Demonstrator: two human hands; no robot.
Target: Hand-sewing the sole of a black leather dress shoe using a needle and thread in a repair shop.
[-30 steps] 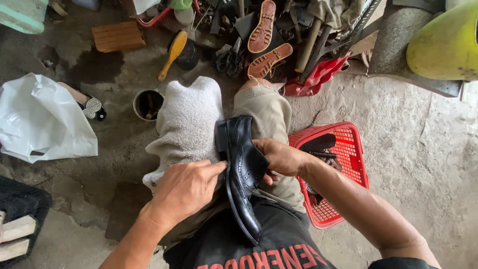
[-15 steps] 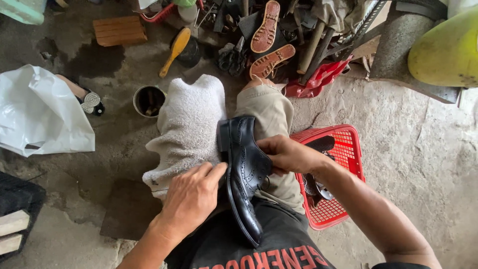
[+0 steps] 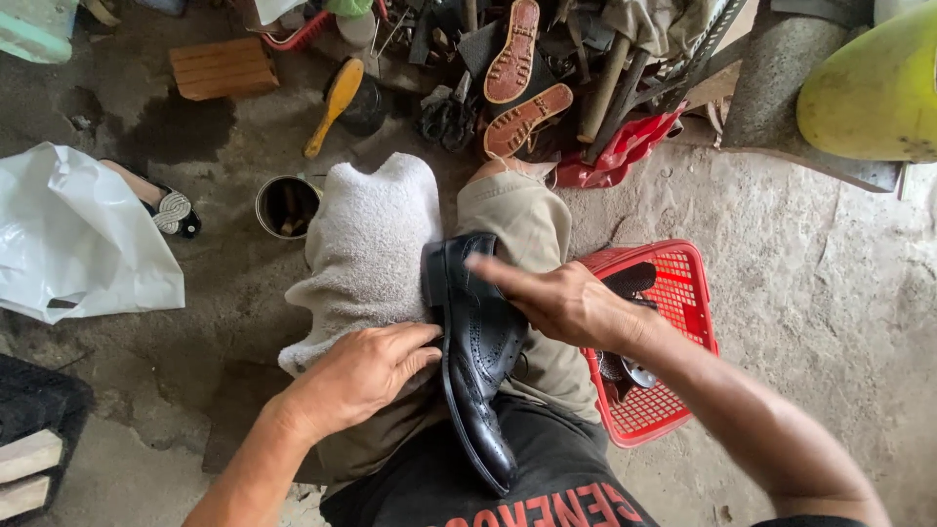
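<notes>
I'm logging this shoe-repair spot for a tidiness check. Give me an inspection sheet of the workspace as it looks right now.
Surface: rough concrete floor, stained dark near the wooden block.
Job's things: black brogue shoe lying across the lap; grey towel draped over the left knee.
Clutter: red basket holding dark items; white plastic bag; small tin; yellow-handled brush; loose brown soles; a heap of tools behind them.
Hands: left hand pressed against the shoe's side on the towel; right hand laid flat over the shoe, fingers extended.
Cables: nothing seen.
Surroundings: yellow-green curved object at the top right.
</notes>
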